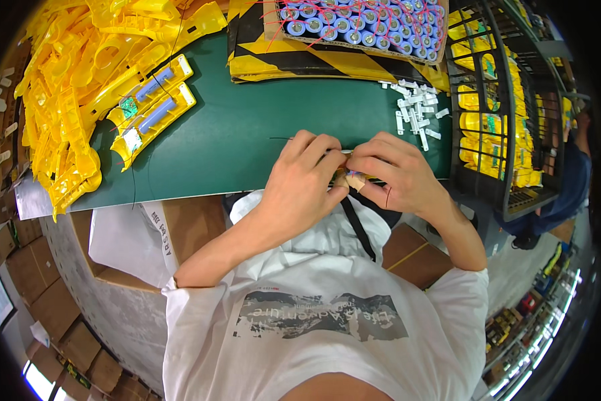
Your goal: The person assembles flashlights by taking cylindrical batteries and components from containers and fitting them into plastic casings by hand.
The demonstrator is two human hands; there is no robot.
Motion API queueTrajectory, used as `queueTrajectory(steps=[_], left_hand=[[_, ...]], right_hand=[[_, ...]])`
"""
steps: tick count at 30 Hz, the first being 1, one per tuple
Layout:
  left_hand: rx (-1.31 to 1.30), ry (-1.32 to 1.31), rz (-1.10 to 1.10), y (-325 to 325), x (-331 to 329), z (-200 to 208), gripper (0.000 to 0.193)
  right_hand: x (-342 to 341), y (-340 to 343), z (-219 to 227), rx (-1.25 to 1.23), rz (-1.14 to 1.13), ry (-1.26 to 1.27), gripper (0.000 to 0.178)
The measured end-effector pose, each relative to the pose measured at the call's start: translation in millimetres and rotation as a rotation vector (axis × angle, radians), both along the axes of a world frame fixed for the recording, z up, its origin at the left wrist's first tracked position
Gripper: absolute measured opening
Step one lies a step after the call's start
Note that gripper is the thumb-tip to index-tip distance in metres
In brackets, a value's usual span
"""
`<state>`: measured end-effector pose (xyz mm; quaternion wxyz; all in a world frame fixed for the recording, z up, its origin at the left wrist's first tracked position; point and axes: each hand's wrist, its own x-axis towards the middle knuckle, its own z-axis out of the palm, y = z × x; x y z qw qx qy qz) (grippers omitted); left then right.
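Both hands meet at the near edge of the green table (pixel 247 134), just right of centre. The left hand (pixel 300 180) and the right hand (pixel 397 175) each pinch one end of a small tan-wrapped piece (pixel 351 179), so it lies between them, touching both, its long axis running left to right. Thin black wires (pixel 361 230) hang from it toward the body. Small white strips (pixel 417 110) lie just beyond the right hand, while yellow holders with blue cells (pixel 152 107) sit well apart to the far left.
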<state>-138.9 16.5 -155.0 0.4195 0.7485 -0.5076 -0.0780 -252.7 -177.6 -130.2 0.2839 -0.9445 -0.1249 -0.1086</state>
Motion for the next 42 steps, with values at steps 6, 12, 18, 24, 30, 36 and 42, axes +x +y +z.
queueTrajectory(steps=[6, 12, 18, 24, 30, 36, 42], left_hand=[[-0.013, 0.007, -0.009, 0, 3, -1, 0.025], [-0.012, -0.031, -0.028, -2, 5, -1, 0.022], [0.006, -0.027, -0.060, 1, 8, -1, 0.021], [0.050, 0.004, -0.161, 6, 16, 6, 0.025], [-0.050, 0.074, -0.147, 4, 11, 1, 0.030], [-0.129, -0.019, -0.047, -4, 2, -4, 0.027], [-0.047, -0.061, -0.069, -7, 0, -1, 0.022]], right_hand=[[5, -3, 4, 0.003, 0.019, 0.053, 0.021], [9, -5, -1, -0.056, 0.085, 0.031, 0.019], [12, -5, 0, 0.006, 0.074, 0.028, 0.018], [11, -11, 4, 0.086, 0.075, 0.071, 0.019], [-9, -9, -6, 0.196, -0.033, 0.045, 0.029], [-17, -2, -10, 0.283, -0.198, -0.110, 0.035], [-48, -10, -22, 0.306, -0.433, -0.111, 0.021]])
